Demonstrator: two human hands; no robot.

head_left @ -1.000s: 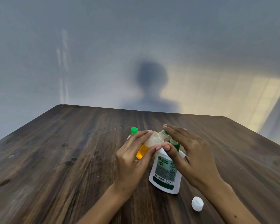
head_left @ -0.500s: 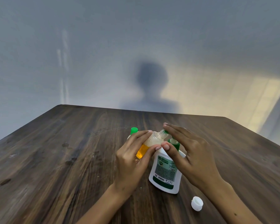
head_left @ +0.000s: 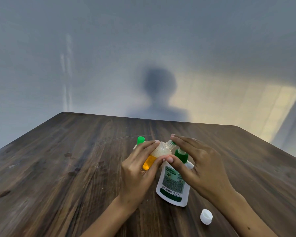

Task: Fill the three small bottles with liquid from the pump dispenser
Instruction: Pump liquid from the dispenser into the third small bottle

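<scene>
The small clear bottle (head_left: 158,153), partly full of orange liquid, is tilted with its open threaded neck at the green nozzle of the white pump dispenser (head_left: 173,183), which stands on the wooden table (head_left: 58,168). The left hand (head_left: 137,175) grips the bottle between curled fingers and thumb. The right hand (head_left: 200,166) rests straight, spread fingers on the pump head; a green-capped bottle (head_left: 140,141) stands just behind, and a white cap (head_left: 206,216) lies near the right wrist.

- I see a dark brown wood-grain tabletop (head_left: 75,168).
- The small bottle (head_left: 158,154) is clear, with orange liquid at its low end.
- The pump dispenser (head_left: 173,183) is white, its label and collar green.
- Near right lies a white cap (head_left: 206,216); far left stands a green cap (head_left: 141,140).
</scene>
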